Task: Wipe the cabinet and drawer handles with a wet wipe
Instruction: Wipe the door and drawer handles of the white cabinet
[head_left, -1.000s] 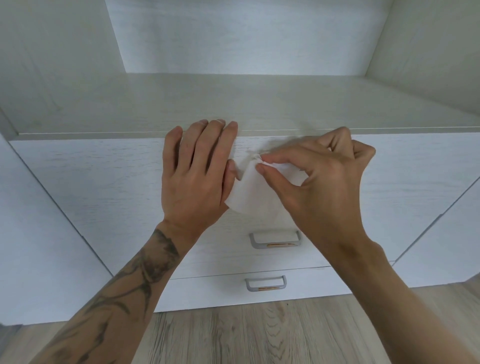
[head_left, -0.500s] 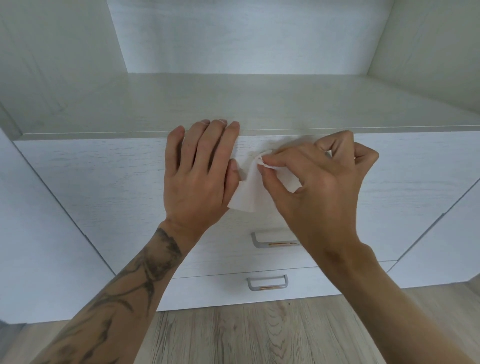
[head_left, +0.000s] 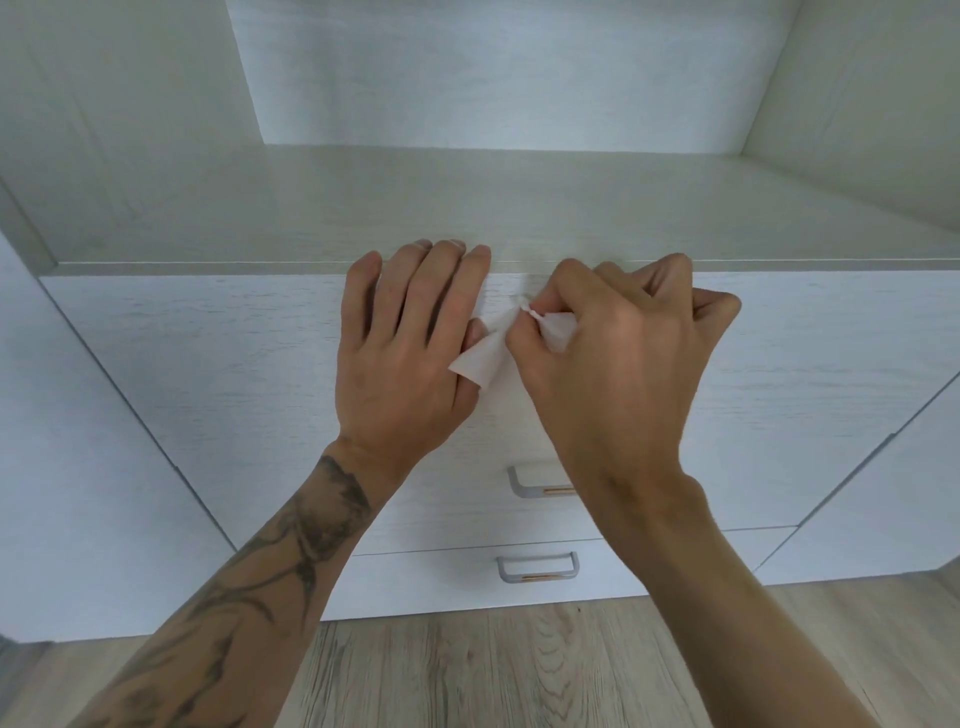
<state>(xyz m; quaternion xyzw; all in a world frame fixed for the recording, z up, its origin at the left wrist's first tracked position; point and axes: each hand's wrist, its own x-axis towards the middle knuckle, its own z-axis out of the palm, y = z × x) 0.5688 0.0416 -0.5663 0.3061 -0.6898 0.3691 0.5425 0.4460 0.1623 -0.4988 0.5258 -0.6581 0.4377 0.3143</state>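
A white wet wipe (head_left: 485, 358) hangs between my two hands in front of the top drawer front (head_left: 208, 364). My right hand (head_left: 613, 364) pinches its upper edge with thumb and forefinger. My left hand (head_left: 410, 348) has its fingers extended and its thumb tucked against the wipe's left side. Below, a grey handle (head_left: 524, 486) on the middle drawer is partly hidden by my right wrist. The grey handle (head_left: 537, 567) on the bottom drawer shows in full. Any handle on the top drawer is hidden behind my hands.
An open white shelf (head_left: 493, 202) lies above the drawers, with side walls left and right. White cabinet doors (head_left: 67, 467) flank the drawer stack. A light wood floor (head_left: 519, 675) runs below.
My right hand has moved left and closed in on my left hand, gathering the wipe into a narrower fold. My left hand has barely moved.
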